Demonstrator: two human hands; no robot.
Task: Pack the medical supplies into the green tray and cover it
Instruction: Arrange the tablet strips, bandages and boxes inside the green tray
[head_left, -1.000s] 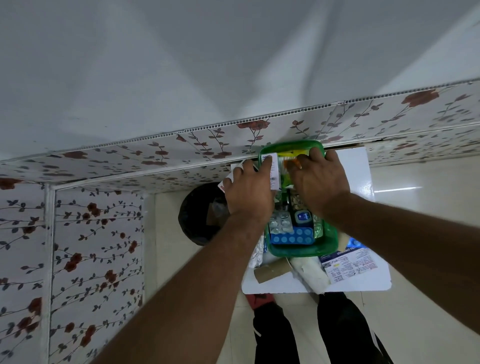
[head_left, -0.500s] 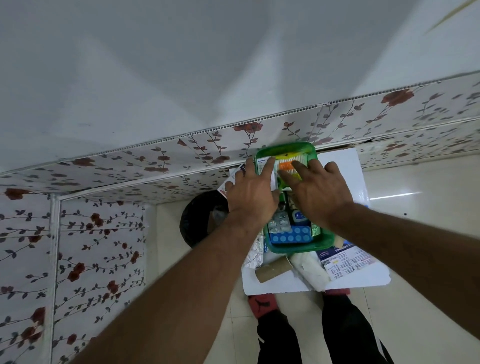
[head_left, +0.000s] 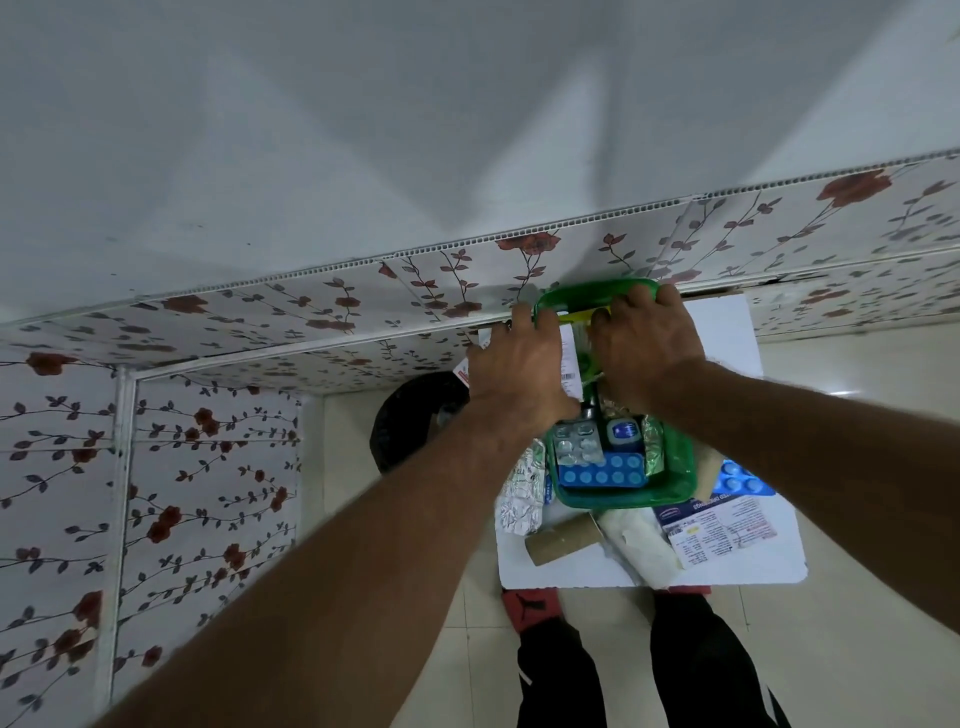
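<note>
Reaching over the green tray on the white table, both hands work at its far end: the left hand lies with fingers loosely spread, fingertips touching the far rim, over a white printed packet, though whether it grips that packet cannot be told. The right hand curls over the far rim beside a yellow item. A blue blister pack and silver pill strip fill the near end; a cardboard tube lies just outside.
</note>
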